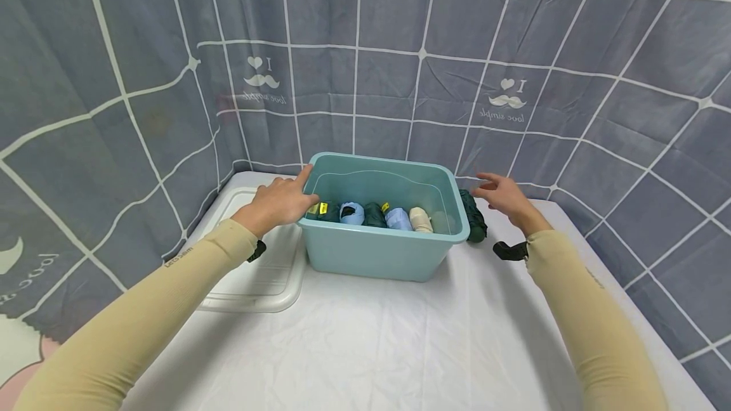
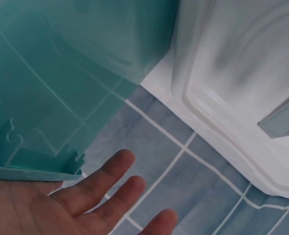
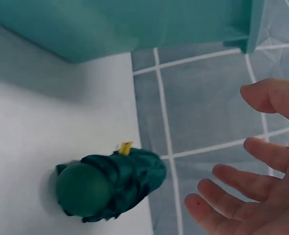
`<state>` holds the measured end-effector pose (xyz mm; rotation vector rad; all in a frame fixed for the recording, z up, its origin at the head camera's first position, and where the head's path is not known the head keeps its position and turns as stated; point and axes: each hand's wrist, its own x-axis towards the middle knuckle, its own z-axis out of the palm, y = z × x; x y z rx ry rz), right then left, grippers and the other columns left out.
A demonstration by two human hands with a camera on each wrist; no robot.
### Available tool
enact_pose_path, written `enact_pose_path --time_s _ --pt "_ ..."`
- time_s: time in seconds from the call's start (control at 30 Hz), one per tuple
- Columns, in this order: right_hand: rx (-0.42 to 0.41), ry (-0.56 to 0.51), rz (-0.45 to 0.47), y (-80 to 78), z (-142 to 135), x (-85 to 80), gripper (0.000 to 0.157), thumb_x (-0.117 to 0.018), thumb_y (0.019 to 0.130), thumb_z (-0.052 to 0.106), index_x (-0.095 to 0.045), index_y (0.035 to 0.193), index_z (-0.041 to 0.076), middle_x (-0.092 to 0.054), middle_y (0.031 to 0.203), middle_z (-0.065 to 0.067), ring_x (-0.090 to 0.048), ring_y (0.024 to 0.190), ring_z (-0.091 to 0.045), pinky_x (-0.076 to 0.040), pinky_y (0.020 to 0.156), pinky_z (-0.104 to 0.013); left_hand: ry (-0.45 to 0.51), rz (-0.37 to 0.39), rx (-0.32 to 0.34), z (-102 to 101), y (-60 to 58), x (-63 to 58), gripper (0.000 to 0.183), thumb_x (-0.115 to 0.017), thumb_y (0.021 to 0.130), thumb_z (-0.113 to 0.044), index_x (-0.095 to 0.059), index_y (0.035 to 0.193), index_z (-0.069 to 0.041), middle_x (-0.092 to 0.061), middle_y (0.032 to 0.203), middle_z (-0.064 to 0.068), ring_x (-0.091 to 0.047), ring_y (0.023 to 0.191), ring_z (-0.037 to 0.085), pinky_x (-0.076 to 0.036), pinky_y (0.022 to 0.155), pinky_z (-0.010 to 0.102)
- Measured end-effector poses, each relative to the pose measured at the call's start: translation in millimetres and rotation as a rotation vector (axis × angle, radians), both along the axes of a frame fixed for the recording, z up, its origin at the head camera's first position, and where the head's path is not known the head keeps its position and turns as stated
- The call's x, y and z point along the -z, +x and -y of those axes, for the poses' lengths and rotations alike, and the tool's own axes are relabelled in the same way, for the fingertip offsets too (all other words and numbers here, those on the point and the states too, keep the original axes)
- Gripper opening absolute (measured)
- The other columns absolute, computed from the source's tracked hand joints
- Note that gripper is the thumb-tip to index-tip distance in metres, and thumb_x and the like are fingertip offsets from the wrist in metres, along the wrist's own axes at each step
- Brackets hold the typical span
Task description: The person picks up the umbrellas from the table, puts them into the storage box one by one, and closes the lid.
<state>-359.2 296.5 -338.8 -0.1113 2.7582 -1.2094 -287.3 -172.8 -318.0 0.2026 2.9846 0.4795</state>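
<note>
A teal plastic storage bin (image 1: pixel 371 252) stands on the white-covered table. My left hand (image 1: pixel 278 203) rests at its left rim, thumb over the edge; in the left wrist view the other fingers extend loosely beneath the rim, outside the wall. Inside lie a row of soft bundles: dark green (image 1: pixel 374 215), light blue (image 1: pixel 398 219) and cream (image 1: pixel 421 219), some with yellow tags. To the right of the bin, my right hand (image 1: pixel 501 198) hovers with fingers spread and holds nothing. Near it a dark green bundle (image 3: pixel 127 183) with a rounded end and yellow tag lies on the table.
A whitish plastic lid (image 1: pixel 259 281) lies on the table, left of the bin. Grey-blue curtains (image 1: pixel 394 81) with white grid lines hang behind the table and at both sides. The white tablecloth (image 1: pixel 388 341) stretches in front of the bin.
</note>
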Motion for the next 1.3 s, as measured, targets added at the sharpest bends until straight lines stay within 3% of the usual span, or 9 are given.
enact_pose_path --time_s 0.67,1.13,1.3 --pt "0.061 -0.023 0.086 -13.2 -7.4 51.7 0.077 -0.062 0.099 0.026 -0.021 0.161 0.005 -0.03 0.157 -0.034 -0.035 0.143 -0.049 -0.036 0.112 -0.061 0.011 0.018 -0.006 0.4 0.6 -0.1 0.081 -0.04 0.1 -0.049 0.003 0.164 -0.024 -0.04 0.159 0.018 -0.034 0.144 0.045 -0.027 0.107 0.073" --pt "0.066 0.038 0.108 -19.7 -6.9 70.6 0.076 -0.058 0.098 0.019 -0.019 0.161 0.003 -0.031 0.155 -0.036 -0.035 0.142 -0.049 -0.034 0.113 -0.062 0.004 0.009 -0.019 -1.0 0.1 2.1 0.08 -0.04 0.1 -0.051 0.001 0.164 -0.026 -0.041 0.158 0.017 -0.034 0.144 0.044 -0.026 0.108 0.072" --pt "0.073 0.063 0.103 -24.0 -3.9 76.0 0.078 -0.06 0.096 0.018 -0.018 0.16 0.001 -0.023 0.159 -0.034 -0.028 0.146 -0.05 -0.03 0.115 -0.061 0.007 0.0 -0.02 -1.0 0.5 2.2 0.081 -0.04 0.099 -0.051 0.0 0.164 -0.025 -0.042 0.157 0.017 -0.035 0.143 0.044 -0.028 0.107 0.071"
